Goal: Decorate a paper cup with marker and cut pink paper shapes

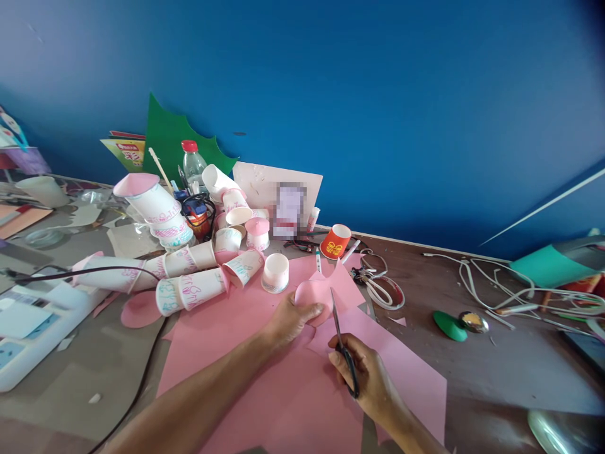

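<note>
My left hand (pixel 292 316) is closed on a rounded piece of pink paper (pixel 312 296), holding it just above the large pink sheets (pixel 265 353) that cover the table in front of me. My right hand (pixel 363 372) grips a pair of scissors (pixel 341 340) with black handles. The blades point up and away, their tip at the right edge of the pink piece. Behind the paper lies a heap of white paper cups (pixel 189 258) with pink and green drawings, several on their sides. One short white cup (pixel 275 272) stands upright just beyond my left hand.
A red paper cup (pixel 335 241) lies tipped near markers and coiled white cables (pixel 382 290). More cables (pixel 496 284), a green oval (pixel 449 325) and teal paper (pixel 548 265) are at the right. A white device (pixel 28 328) and black cord (pixel 142 378) are left. A water bottle (pixel 193 165) stands by the blue wall.
</note>
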`<move>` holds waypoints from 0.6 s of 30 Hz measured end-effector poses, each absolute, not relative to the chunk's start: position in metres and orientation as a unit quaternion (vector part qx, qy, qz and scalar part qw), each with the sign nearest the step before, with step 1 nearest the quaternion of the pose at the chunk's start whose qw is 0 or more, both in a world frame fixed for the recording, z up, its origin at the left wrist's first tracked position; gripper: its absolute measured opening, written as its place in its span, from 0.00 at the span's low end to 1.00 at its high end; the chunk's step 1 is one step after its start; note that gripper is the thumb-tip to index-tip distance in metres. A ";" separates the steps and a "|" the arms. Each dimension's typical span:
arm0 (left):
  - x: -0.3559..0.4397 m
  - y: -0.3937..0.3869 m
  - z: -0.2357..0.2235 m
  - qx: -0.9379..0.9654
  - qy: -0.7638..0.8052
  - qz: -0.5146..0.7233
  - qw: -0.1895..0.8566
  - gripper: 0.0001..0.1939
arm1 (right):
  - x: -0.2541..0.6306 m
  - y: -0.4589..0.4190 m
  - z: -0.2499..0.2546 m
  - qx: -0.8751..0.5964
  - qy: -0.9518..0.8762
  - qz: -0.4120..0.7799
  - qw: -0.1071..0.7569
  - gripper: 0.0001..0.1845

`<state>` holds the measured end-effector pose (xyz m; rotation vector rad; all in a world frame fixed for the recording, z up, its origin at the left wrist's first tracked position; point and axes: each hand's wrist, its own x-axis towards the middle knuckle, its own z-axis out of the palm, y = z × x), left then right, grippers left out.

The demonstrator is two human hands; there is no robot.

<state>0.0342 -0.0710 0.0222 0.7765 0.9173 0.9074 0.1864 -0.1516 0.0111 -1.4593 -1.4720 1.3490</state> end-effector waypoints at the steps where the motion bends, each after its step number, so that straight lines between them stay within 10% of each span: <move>1: 0.035 -0.071 0.022 0.355 0.413 0.415 0.729 0.12 | 0.186 -0.152 0.011 -0.558 -0.561 0.516 0.327 0.24; 18: 0.020 -0.060 0.027 0.454 0.464 0.361 0.669 0.07 | 0.192 -0.151 0.011 -0.577 -0.609 0.460 0.291 0.20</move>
